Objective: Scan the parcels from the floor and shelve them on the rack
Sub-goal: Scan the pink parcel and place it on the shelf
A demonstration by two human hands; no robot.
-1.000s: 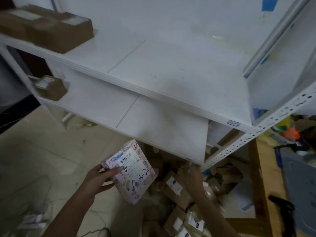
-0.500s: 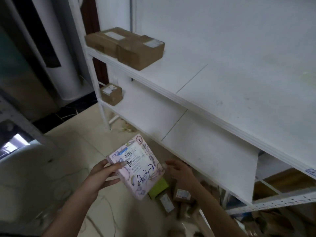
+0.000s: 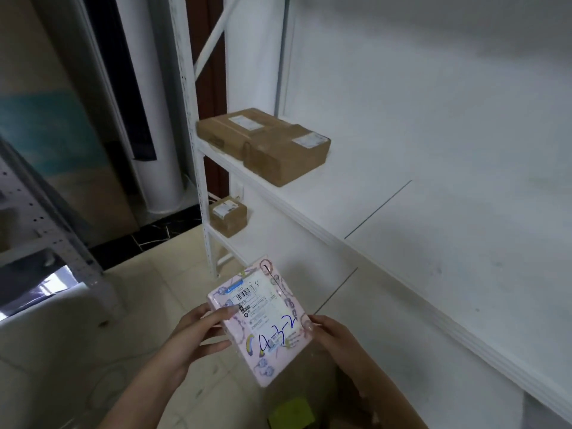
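A flat pink parcel (image 3: 263, 320) with a white barcode label and blue handwriting "4-3-2" is held over the floor in front of the white rack (image 3: 418, 212). My left hand (image 3: 198, 332) grips its left edge, thumb on the label. My right hand (image 3: 332, 331) holds its right edge, fingers behind the parcel. The parcel hangs just left of the lower shelf's front edge (image 3: 312, 283).
Two brown cardboard boxes (image 3: 263, 140) sit at the left end of the upper shelf. A small brown box (image 3: 228, 215) sits on the lower shelf's left end. A grey metal rack (image 3: 46, 230) stands at left. A yellow-green item (image 3: 291, 413) lies on the floor below.
The view swung left along the rack. My right hand came up from the floor pile and took the parcel's right edge. The parcel stayed in my left hand.
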